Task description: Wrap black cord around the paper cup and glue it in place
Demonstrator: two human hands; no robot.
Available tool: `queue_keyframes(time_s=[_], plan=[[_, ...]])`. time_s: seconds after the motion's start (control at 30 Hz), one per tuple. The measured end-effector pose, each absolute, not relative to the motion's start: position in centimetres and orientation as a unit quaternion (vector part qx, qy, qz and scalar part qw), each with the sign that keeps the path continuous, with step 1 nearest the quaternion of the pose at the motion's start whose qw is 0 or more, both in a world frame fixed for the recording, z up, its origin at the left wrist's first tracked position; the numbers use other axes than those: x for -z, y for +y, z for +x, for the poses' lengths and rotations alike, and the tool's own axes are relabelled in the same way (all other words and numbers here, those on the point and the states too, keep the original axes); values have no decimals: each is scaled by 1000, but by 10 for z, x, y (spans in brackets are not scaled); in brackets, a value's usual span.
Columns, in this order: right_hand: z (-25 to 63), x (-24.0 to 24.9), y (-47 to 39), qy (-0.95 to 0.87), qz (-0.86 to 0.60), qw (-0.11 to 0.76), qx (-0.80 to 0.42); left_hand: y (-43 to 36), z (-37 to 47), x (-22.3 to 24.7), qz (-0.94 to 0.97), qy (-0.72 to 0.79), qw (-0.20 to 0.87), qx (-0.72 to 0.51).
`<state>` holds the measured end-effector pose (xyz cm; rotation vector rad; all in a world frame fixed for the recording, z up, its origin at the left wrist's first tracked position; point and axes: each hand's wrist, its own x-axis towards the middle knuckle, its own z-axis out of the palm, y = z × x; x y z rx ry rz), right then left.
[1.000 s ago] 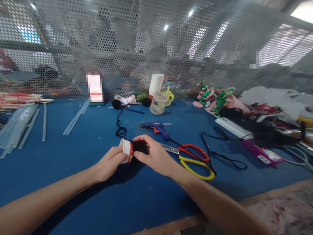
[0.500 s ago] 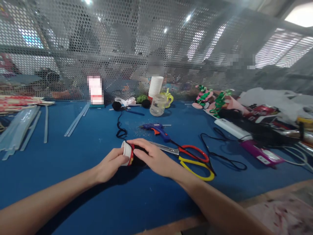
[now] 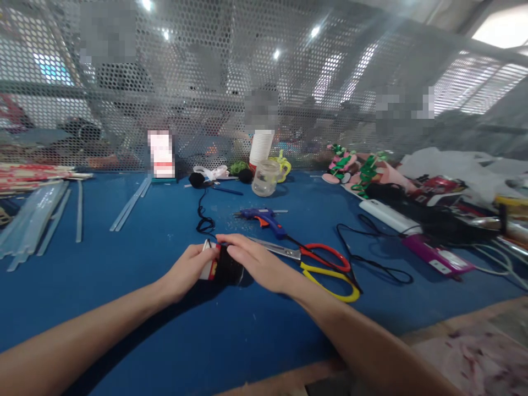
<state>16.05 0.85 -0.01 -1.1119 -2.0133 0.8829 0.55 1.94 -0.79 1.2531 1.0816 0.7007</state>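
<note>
Near mid-counter, two hands meet: left hand (image 3: 187, 272) grip closed on one cup (image 3: 209, 266); right hand (image 3: 258, 263) arched, fingers touching its black yarn (image 3: 228, 267).

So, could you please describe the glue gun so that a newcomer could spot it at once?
On the blue table, find the clear jar in front of the stacked white cups. The glue gun lies between that jar and the scissors. Unlike the scissors, it has a blue body and an orange trigger.
</note>
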Motion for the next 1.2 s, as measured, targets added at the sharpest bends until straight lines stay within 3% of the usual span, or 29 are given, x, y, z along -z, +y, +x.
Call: queue_keyframes(time_s=[0.13,0.23,0.33,0.53,0.83,0.97,1.2], plan=[[185,-16,29,-701,-552,381,-244,23,2,9,581,494,572,-303],[208,-26,47,-671,-672,292,-115,25,-1,7,620,499,527,-297],[223,-20,62,-660,-712,223,-88,25,-3,5,644,494,504,-295],[224,12,78,-653,-731,150,-129,25,-4,5,660,489,483,-303],[223,-21,52,-655,-673,287,-188,22,-3,0,675,481,468,-305],[215,-31,30,-654,-570,366,-337,21,-3,1,675,489,465,-298],[204,-26,12,-667,-511,328,-432,23,-3,2,672,488,475,-291]])
